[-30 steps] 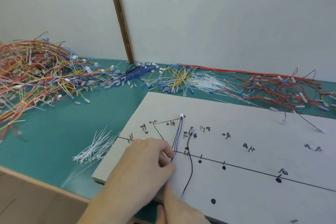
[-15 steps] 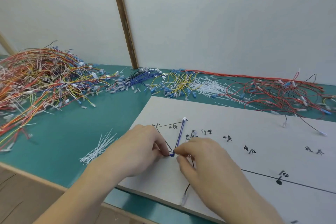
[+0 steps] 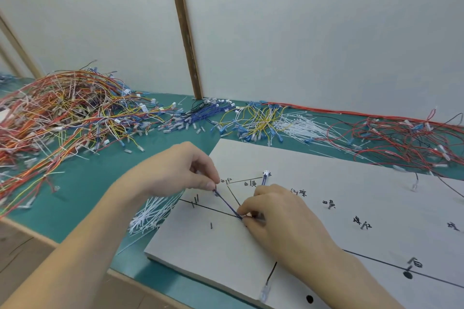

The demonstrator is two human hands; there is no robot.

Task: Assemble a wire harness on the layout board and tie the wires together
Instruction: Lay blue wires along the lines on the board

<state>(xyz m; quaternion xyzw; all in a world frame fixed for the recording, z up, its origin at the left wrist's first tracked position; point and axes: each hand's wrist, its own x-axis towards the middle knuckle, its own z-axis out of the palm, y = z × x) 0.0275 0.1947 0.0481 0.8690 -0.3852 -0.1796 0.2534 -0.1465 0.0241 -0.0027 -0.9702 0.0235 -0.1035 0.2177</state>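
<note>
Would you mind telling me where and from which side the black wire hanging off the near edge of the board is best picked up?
Probably best on the bare black stretch of the black wire just above its clear end plug, coming from the near side. That part lies free at the edge of the board, while the rest runs under the right hand, which is busy with the blue wire.

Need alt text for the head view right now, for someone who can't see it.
Both hands pinch a blue wire stretched taut over the white layout board: left hand at its upper end, right hand at a bend on a drawn line. Loose wire piles and white cable ties lie on the green table.
</note>
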